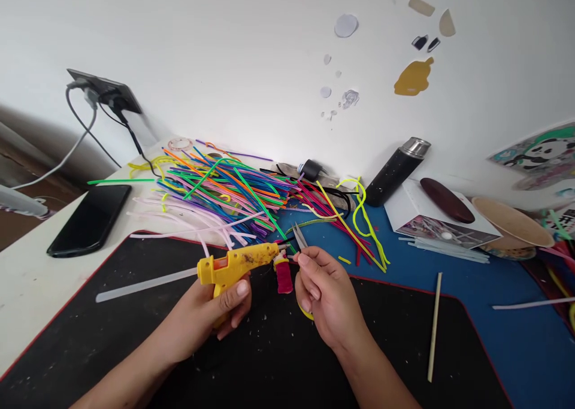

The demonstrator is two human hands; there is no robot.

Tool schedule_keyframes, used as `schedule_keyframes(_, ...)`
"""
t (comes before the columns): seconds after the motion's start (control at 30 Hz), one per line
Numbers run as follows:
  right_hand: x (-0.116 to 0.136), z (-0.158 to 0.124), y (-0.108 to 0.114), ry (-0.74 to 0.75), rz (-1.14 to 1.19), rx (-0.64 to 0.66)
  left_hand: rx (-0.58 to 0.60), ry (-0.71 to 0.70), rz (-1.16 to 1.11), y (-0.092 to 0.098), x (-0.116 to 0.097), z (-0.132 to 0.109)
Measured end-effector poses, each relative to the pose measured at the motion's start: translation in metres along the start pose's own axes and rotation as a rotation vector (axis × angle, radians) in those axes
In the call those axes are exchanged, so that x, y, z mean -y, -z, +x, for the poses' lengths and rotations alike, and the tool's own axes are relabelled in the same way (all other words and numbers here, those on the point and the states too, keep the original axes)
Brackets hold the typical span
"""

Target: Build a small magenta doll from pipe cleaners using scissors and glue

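Note:
My left hand [227,307] is wrapped round the handle of a yellow hot glue gun [247,258], its nozzle pointing right. A long translucent glue stick [146,285] juts out of its back end. Closed, my right hand [330,295] grips a pair of scissors [300,239]; the metal blades point up and away, and a bit of yellow handle shows below the fingers. Between the hands, just under the nozzle, is a small magenta fuzzy piece [283,277] with a pale top. Whether my right fingertips also pinch part of it I cannot tell.
A heap of coloured pipe cleaners [224,187] spreads behind the black mat [269,361]. A phone [90,220] lies left. At the back right stand a black flask [398,172] and a white box [406,211]. A thin stick [435,328] lies on the mat's right side.

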State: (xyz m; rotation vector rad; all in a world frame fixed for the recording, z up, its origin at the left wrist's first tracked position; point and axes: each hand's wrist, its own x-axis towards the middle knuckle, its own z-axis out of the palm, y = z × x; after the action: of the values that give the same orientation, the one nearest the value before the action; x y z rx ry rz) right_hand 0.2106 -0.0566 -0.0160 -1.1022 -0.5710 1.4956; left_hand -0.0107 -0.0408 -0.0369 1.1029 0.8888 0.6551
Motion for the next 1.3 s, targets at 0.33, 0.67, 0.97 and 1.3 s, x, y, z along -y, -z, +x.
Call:
schedule_keyframes(0.33, 0.0006, -0.0010, -0.0024, -0.033, 0.055, 0.006, -0.023, -0.002, 0.115, -0.0017, -0.0021, -0.0030)
schedule_keyframes(0.67, 0.0001, -0.0022, -0.0032, -0.067, 0.105, 0.019, -0.037, 0.044, 0.225, -0.0036, -0.0034, -0.0034)
schedule_keyframes(0.97, -0.0015, -0.0020, -0.0035, -0.077, 0.109, 0.035, -0.047, 0.065, 0.249, -0.0045, -0.0047, -0.0031)
schedule_keyframes(1.3, -0.0034, -0.0030, -0.0039, -0.070, 0.123, 0.036, -0.050, 0.087, 0.272, -0.0044, -0.0046, -0.0014)
